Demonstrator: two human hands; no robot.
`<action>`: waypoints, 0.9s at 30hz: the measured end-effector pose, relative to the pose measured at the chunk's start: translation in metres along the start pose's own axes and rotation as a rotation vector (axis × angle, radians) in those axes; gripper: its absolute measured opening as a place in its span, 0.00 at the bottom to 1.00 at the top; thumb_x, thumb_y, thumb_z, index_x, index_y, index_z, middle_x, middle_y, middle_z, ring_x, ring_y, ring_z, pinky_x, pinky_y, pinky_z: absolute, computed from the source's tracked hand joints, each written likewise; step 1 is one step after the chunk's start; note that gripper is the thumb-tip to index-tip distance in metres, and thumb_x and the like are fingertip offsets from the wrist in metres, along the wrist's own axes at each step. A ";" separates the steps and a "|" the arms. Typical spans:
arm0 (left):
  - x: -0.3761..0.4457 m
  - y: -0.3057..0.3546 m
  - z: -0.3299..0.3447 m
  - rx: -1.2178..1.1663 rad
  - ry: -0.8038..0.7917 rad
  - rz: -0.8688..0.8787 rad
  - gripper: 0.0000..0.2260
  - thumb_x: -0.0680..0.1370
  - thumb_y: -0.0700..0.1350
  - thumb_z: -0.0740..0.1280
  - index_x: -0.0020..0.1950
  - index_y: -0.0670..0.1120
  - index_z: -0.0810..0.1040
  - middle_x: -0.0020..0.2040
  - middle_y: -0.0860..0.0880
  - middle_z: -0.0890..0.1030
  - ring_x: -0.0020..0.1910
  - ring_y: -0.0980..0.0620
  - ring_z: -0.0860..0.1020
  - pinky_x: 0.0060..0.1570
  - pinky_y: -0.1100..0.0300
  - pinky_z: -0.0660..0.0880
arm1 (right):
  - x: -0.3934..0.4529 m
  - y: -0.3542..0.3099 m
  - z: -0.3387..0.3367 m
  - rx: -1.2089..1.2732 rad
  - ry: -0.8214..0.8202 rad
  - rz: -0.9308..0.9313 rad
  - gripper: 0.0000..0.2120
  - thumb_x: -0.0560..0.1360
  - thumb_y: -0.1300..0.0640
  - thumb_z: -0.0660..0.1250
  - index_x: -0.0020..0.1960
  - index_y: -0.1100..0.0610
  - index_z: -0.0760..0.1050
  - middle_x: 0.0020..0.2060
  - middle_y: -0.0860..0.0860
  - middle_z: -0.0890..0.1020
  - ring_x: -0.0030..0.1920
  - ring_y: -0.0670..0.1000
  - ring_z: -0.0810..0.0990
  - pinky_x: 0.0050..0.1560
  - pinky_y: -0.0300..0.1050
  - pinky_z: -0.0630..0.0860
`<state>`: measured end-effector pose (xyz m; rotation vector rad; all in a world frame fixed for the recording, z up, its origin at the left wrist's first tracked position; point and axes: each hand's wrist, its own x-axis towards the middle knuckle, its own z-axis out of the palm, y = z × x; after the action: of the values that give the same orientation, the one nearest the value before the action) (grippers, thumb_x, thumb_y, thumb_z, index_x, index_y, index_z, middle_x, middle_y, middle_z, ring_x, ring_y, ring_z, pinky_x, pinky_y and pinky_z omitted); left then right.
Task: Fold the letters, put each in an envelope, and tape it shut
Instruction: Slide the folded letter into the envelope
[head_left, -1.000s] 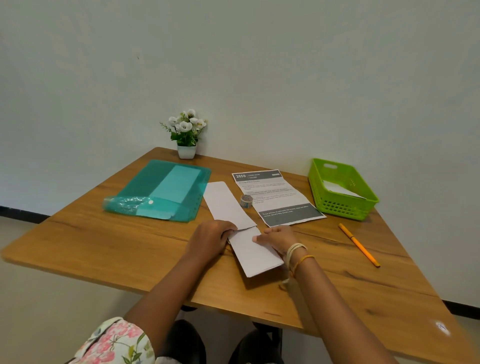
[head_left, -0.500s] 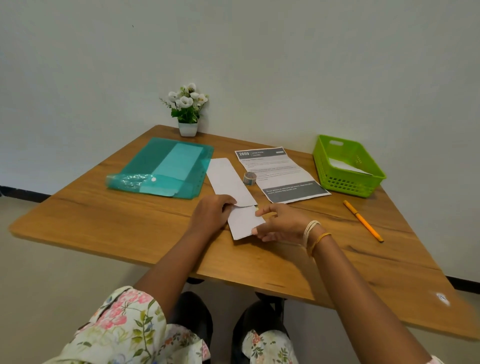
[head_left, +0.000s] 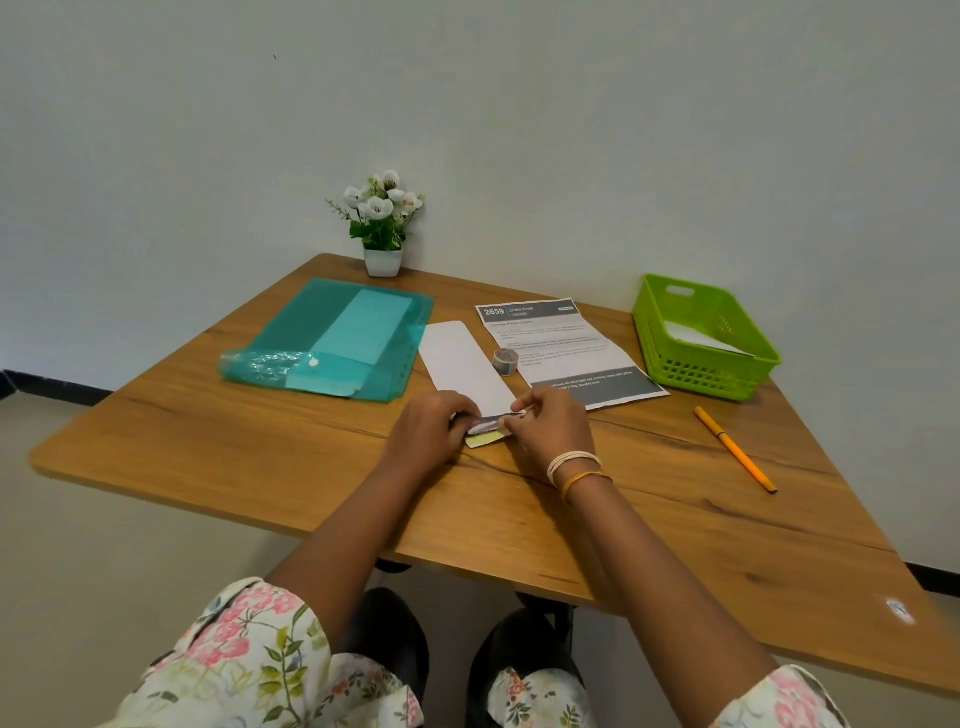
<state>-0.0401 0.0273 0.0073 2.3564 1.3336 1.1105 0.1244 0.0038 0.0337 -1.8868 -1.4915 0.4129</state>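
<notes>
Left to right from the head cam. Teal plastic folder (head_left: 337, 338) lies flat at left-centre of the wooden table (head_left: 208, 452), its crumpled flap end toward the left. Behind it, against the wall, a small white pot of white flowers (head_left: 383, 228).

Centre frame: white envelope (head_left: 465, 364) lies flat, running from just right of the folder down toward the hands. My left hand (head_left: 428, 431) sits at its lower end, fingers curled in and pinching the folded letter (head_left: 488, 432); only a narrow strip of it shows between the two hands, dark printed edge on top, a pale yellowish bit below. I can't tell whether the letter is inside the envelope mouth or just at it. My right hand (head_left: 550, 426) is curled on the other end of the same strip, fingertips pinching it, bangles on the wrist.

Small tape roll (head_left: 505, 360) stands just right of the envelope, on the left edge of an unfolded printed letter (head_left: 566, 353) that lies flat right of centre.

Upper right: green basket (head_left: 727, 371) with a white paper inside. Below it, an orange pen (head_left: 735, 449) lies diagonally on the table, well apart from the hands.
</notes>
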 end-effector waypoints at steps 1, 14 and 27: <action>0.000 0.000 0.000 -0.001 0.001 0.001 0.07 0.75 0.39 0.69 0.52 0.44 0.84 0.49 0.46 0.84 0.46 0.52 0.80 0.46 0.57 0.79 | 0.001 0.001 0.003 -0.077 0.018 -0.016 0.09 0.68 0.51 0.76 0.46 0.51 0.80 0.45 0.50 0.83 0.46 0.50 0.80 0.46 0.47 0.81; 0.001 -0.002 0.003 0.004 -0.014 -0.004 0.07 0.75 0.42 0.70 0.53 0.45 0.83 0.50 0.49 0.84 0.47 0.55 0.79 0.46 0.64 0.77 | 0.011 0.021 0.026 -0.281 0.105 -0.251 0.13 0.73 0.52 0.70 0.56 0.51 0.75 0.51 0.51 0.79 0.50 0.51 0.77 0.46 0.44 0.78; 0.003 -0.003 0.003 -0.028 -0.137 -0.059 0.09 0.76 0.47 0.69 0.53 0.47 0.84 0.51 0.51 0.84 0.46 0.57 0.78 0.46 0.62 0.78 | 0.000 0.050 0.006 0.068 -0.062 -0.315 0.22 0.70 0.70 0.63 0.58 0.50 0.78 0.50 0.49 0.80 0.46 0.43 0.77 0.51 0.40 0.78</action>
<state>-0.0387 0.0318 0.0055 2.3121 1.3219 0.9272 0.1576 0.0006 -0.0046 -1.5639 -1.7578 0.3719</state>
